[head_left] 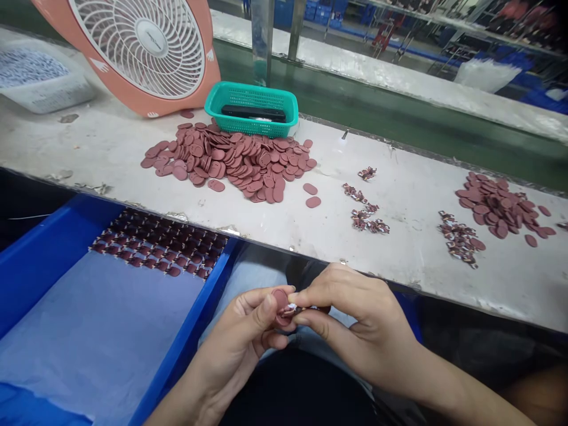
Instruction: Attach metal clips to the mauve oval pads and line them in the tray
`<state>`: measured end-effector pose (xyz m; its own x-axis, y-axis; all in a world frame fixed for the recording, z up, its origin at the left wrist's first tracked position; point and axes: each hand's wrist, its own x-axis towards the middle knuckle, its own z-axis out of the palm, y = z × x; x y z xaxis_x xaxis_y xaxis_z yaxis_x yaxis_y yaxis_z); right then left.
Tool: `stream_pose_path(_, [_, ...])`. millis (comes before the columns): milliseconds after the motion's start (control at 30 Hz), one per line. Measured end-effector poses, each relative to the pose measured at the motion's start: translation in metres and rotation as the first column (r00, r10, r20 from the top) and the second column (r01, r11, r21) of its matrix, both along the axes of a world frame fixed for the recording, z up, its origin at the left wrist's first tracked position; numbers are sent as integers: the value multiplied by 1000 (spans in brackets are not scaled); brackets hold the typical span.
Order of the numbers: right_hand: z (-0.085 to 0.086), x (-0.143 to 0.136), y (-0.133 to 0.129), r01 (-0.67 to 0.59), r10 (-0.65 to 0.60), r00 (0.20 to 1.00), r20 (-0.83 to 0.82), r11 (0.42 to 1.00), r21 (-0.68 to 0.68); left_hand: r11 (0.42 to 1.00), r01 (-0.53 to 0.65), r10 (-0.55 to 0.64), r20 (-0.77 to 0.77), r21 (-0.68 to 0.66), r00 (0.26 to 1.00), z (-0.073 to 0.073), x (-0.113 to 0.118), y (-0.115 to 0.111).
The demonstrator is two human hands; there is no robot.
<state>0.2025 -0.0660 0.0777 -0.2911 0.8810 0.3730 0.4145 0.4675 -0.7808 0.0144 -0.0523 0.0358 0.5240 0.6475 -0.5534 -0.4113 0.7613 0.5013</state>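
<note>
Over my lap, my left hand [252,325] pinches a reddish-brown oval piece [279,299] between thumb and fingers. A second rounded brown edge shows just beneath it. My right hand [355,316] meets it from the right, thumb and forefinger closed on a small brown-and-white part [293,309] that touches the oval. The fingertips partly hide this part, so its exact shape is unclear. On the bench beyond my hands lie small clusters of brown-and-white parts [366,219] and a large heap of matching ovals [239,157].
A blue tray [177,355] at the left holds rows of assembled brown pieces [164,242] on pale lining. Along the white bench [399,177] stand a pink fan [151,53], a green basket [252,106], a white tub [44,77] and another oval heap [499,201].
</note>
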Motion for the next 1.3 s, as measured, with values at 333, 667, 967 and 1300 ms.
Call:
stream_pose_path(333, [15,3,-12,-71,70,997,18,996,52,999,-30,31,-17,28,999,16,4,-8])
stream_pose_path(667, [18,4,-17,-52,51,997,52,998,21,999,-4,2,44,48,999,23,7,-10])
stream_pose_path(967, [9,3,-10,-58,58,998,14,998,17,998,-18,17,8,53,1000,16,9,-5])
stream_pose_path(1300, [7,-1,-9,-49,49,999,9,998,50,998,-27,28,-24,51,999,16,7,-8])
